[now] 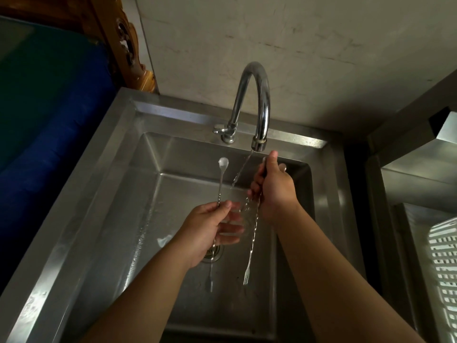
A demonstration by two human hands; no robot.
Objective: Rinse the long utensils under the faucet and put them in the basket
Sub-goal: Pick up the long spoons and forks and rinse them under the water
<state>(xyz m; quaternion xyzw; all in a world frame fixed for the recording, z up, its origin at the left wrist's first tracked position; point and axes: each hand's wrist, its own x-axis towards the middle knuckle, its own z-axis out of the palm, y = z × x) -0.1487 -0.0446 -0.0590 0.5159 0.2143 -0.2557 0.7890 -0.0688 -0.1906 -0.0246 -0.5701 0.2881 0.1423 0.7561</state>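
Observation:
Over the steel sink (103, 219), my left hand (210, 229) pinches the twisted stem of a long bar spoon (220, 180), its bowl up and its forked end hanging below my palm. My right hand (274, 191) is closed around the top of a second long twisted utensil (252, 246), whose small fork end dangles near the sink floor. The chrome faucet (257, 100) runs a thin stream of water (241, 169) that falls between the two hands, just left of my right hand. A white slotted basket (445, 256) shows at the right edge.
The drain (215, 253) lies under my left hand. A steel counter and ledge (408, 184) stand right of the sink. A blue and green surface (49, 107) and a carved wooden piece (128, 45) lie to the left. The wall is right behind the faucet.

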